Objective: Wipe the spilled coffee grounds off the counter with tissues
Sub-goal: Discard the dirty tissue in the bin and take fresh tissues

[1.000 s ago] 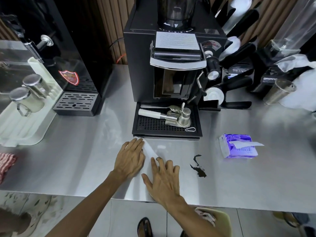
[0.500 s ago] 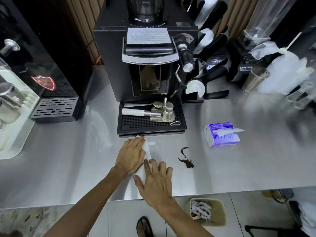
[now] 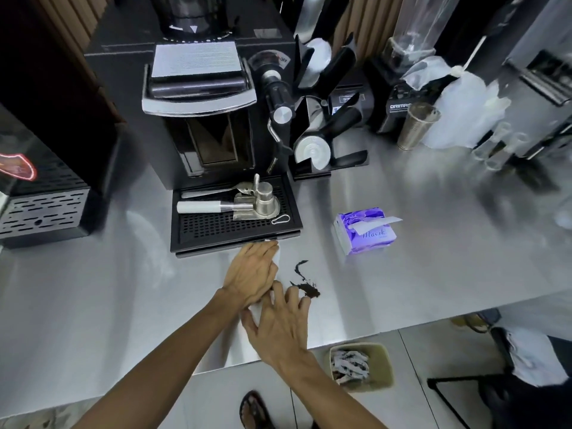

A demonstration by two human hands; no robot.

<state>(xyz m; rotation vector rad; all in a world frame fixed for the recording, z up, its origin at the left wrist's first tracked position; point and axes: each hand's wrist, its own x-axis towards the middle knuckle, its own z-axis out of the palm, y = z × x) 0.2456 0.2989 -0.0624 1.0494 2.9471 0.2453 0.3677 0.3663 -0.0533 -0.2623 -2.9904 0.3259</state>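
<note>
Dark coffee grounds (image 3: 305, 287) lie on the steel counter (image 3: 418, 289) just in front of the drip tray's (image 3: 235, 233) right corner, a thin streak running away from the tray into a thicker clump. White tissue (image 3: 277, 258) lies flat immediately to their left, pinned under both hands, fingers straight and gripping nothing: the left hand (image 3: 252, 275) nearer the tray, the right hand (image 3: 283, 323) farther from it, its fingertips (image 3: 293, 291) almost at the clump (so it is the closer one). Wiping, I judge, means sliding the tissue rightward, broadside across the streak.
</note>
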